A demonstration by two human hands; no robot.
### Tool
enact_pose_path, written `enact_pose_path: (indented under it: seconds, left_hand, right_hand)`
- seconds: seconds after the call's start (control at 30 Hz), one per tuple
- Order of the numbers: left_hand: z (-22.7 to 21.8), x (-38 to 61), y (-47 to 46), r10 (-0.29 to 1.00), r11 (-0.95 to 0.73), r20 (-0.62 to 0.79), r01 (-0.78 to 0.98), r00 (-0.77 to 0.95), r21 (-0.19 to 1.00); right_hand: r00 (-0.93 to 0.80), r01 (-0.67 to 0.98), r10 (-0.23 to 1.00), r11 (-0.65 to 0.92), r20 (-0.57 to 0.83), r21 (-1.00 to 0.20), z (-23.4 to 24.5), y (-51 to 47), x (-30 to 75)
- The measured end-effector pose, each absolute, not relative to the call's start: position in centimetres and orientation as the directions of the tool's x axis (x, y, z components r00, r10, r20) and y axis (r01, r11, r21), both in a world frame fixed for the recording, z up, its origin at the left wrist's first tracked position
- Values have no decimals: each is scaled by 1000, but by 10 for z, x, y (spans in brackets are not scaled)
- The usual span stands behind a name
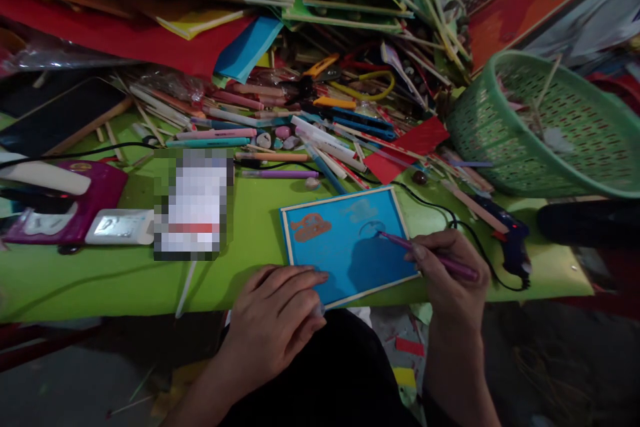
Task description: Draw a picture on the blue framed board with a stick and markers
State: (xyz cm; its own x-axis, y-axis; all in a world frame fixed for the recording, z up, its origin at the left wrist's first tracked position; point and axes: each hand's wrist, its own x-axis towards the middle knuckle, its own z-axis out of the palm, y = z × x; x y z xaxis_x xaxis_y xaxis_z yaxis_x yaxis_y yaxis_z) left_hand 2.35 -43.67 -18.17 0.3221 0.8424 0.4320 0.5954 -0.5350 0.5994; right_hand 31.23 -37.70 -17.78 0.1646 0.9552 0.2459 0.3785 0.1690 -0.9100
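Observation:
A blue board (pixel 345 260) with a thin wooden stick frame lies near the table's front edge. On it are a brown cloud-like drawing, a fainter pale one and a thin curved outline. My left hand (pixel 280 317) grips the board's lower left corner, its fingers over the frame and its thumb low at the edge. In my right hand (pixel 455 273) is a purple pen (pixel 453 265), pinched and slanted, its tip at the outline in the board's upper right. The right hand's lower part rests by the board's right edge.
A blurred-out phone (pixel 193 207) stands left of the board, beside a purple-and-white device (pixel 95 200). Pens, sticks and stones are heaped behind, below coloured card pieces (pixel 165 13). At right are a green basket (pixel 480 127) and a glue gun (pixel 515 240) with a black cord.

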Motion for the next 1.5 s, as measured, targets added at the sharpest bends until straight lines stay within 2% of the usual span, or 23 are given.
enact_pose_path:
  seconds: [0.3, 0.53, 0.77, 1.33, 1.5]
  left_hand:
    - [-180, 23, -435, 839, -541, 430, 592, 333, 597]
    - [-184, 23, -439, 851, -523, 419, 587, 317, 618]
    - [-179, 23, -435, 838, -542, 436, 604, 329, 585]
    - [-179, 24, -435, 839, -540, 436, 595, 326, 595]
    - [-178, 24, -435, 838, -541, 436, 594, 328, 595]
  right_hand:
    - [163, 360, 953, 184, 256, -915, -180, -377, 313]
    - [123, 415, 958, 186, 257, -891, -177, -376, 312]
    - [88, 433, 963, 192, 253, -881, -177, -376, 315]
    - [131, 367, 968, 153, 214, -917, -179, -378, 315]
    - [146, 388, 959, 172, 244, -906, -178, -378, 312]
